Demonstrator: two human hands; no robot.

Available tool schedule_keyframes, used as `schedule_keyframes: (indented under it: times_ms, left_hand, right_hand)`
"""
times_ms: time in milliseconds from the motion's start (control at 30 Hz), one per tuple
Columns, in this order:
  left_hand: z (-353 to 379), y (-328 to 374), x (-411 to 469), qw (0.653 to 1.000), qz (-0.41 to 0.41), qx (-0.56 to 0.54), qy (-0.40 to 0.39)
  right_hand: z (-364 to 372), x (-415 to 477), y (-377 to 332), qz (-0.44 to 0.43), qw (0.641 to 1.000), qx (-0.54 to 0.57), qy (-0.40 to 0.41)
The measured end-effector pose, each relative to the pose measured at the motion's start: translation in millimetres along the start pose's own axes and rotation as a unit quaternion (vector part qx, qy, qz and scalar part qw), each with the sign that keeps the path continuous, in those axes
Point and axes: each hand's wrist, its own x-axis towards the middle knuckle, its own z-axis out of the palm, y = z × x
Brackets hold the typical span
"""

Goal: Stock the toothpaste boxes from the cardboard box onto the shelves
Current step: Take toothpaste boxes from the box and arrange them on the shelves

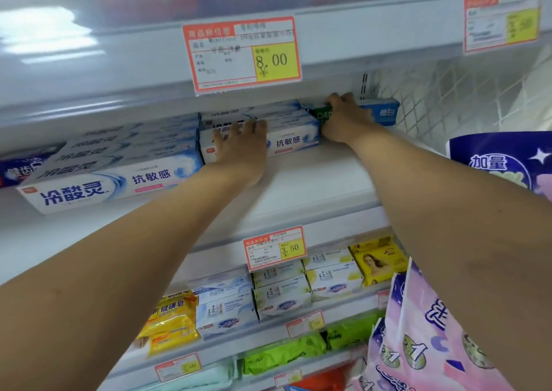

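Both my arms reach onto a white shelf point(313, 181). My left hand point(242, 143) lies flat with straight fingers against the front of a stack of white and blue toothpaste boxes point(292, 140). My right hand point(343, 119) grips a green and blue toothpaste box point(385, 113) at the back right of the shelf, fingers curled over its top. A larger block of the same white and blue toothpaste boxes point(119, 163) lies to the left. The cardboard box is not in view.
A price tag reading 8.00 point(242, 53) hangs from the shelf above. Lower shelves hold soap packs point(227, 310), yellow packs point(379, 259) and green packs point(283, 355). Purple and pink bags point(424, 331) hang at the right beside a wire mesh panel point(448, 98).
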Motion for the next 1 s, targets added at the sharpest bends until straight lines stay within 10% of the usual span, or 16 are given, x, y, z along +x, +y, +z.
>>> schedule_keyframes:
  times_ms: [1000]
  left_hand:
    - [-19, 5, 73, 0.979, 0.114, -0.162, -0.056]
  right_hand:
    - [1, -11, -7, 0.106, 0.991, -0.044, 0.068]
